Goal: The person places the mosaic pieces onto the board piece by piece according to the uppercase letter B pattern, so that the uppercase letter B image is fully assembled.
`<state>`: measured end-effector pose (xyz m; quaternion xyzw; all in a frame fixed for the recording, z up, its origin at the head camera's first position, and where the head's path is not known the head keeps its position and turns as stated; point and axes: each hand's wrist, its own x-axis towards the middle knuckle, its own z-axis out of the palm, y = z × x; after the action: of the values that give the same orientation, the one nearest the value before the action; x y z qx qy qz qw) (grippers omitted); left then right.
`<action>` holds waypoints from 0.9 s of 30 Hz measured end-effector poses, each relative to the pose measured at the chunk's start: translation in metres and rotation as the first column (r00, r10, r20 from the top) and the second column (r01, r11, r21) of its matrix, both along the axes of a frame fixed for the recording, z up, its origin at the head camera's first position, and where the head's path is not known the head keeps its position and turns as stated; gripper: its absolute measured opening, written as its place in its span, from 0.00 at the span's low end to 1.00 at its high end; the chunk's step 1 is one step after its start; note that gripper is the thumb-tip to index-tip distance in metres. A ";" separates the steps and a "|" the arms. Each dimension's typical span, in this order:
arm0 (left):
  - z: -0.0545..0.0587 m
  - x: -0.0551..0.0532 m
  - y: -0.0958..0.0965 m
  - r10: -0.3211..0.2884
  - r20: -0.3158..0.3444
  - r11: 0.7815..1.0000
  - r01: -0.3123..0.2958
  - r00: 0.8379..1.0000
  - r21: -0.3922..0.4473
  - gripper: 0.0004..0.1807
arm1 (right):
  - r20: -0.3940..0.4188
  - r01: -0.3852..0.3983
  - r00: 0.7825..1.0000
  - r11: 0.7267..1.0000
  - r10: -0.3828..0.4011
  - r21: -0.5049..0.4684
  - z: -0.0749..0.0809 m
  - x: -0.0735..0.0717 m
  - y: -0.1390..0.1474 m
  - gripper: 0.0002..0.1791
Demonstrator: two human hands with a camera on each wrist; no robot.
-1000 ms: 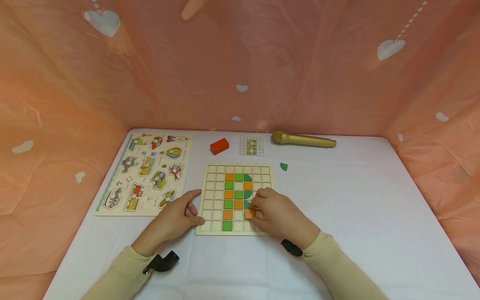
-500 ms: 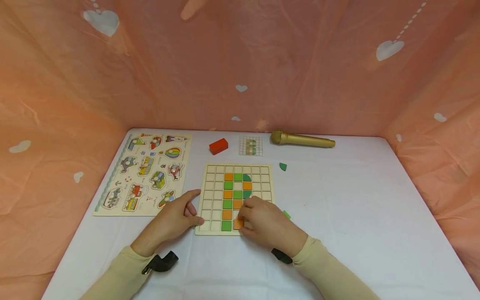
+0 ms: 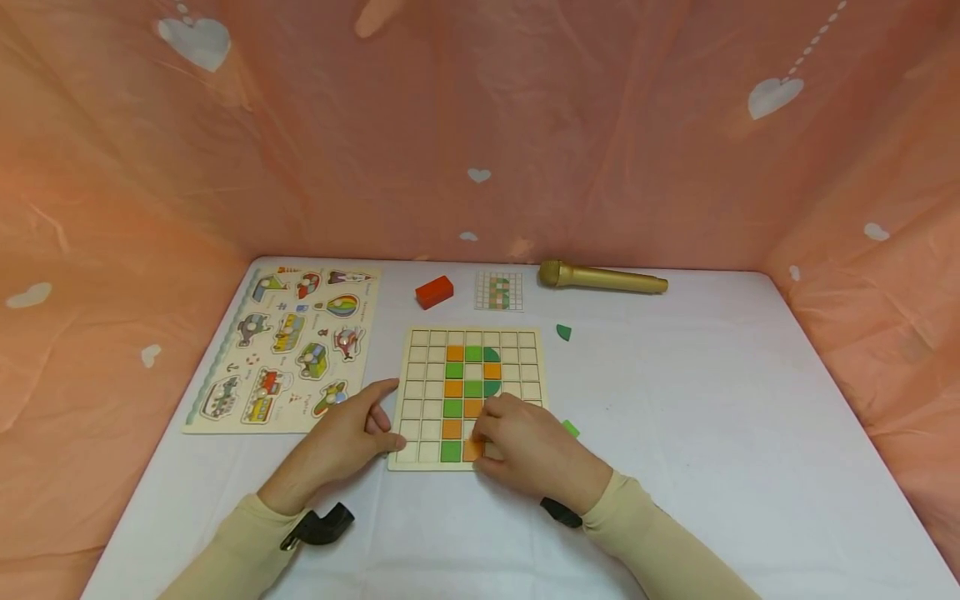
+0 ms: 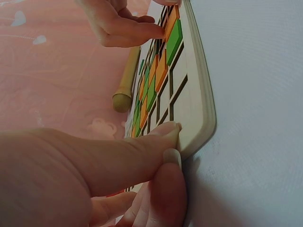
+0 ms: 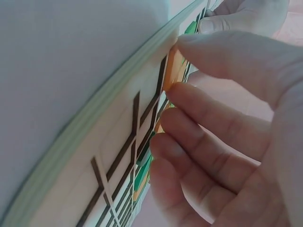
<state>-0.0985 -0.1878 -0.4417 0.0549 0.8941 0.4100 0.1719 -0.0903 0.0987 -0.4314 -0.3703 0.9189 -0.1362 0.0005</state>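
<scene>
A pale wooden grid board (image 3: 416, 417) lies on the table, with orange and green tiles set in some squares. At its near edge my right hand (image 3: 540, 442) pinches an orange square tile (image 3: 471, 450) between thumb and index finger. In the right wrist view this orange tile (image 5: 173, 68) sits at the grid, its far side partly covered by the thumb. My left hand (image 3: 345, 442) holds the board's left edge, thumb on the rim, as the left wrist view shows at the corner. The right hand hides several squares of the board.
Right of the board lie a light green tile (image 3: 571, 428) and a dark green quarter-round piece (image 3: 564, 332). Behind it are a red block (image 3: 435, 292), a pattern card (image 3: 499, 292) and a gold microphone (image 3: 603, 277). A picture puzzle board (image 3: 281, 350) lies left.
My right hand has moved left and toward the near edge with the orange tile, now beside the bottom green tile. The light green tile has come into view. The left hand stays put.
</scene>
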 end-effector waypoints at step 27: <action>0.002 0.000 0.000 0.000 -0.004 1.000 0.000 1.000 0.003 0.48 | 0.016 0.120 0.993 0.992 -0.120 -0.031 0.008 -0.003 0.027 0.09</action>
<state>-0.0982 -0.1874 -0.4400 0.0562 0.8939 0.4110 0.1699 -0.0938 0.1259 -0.4238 -0.3133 0.9372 -0.1530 -0.0071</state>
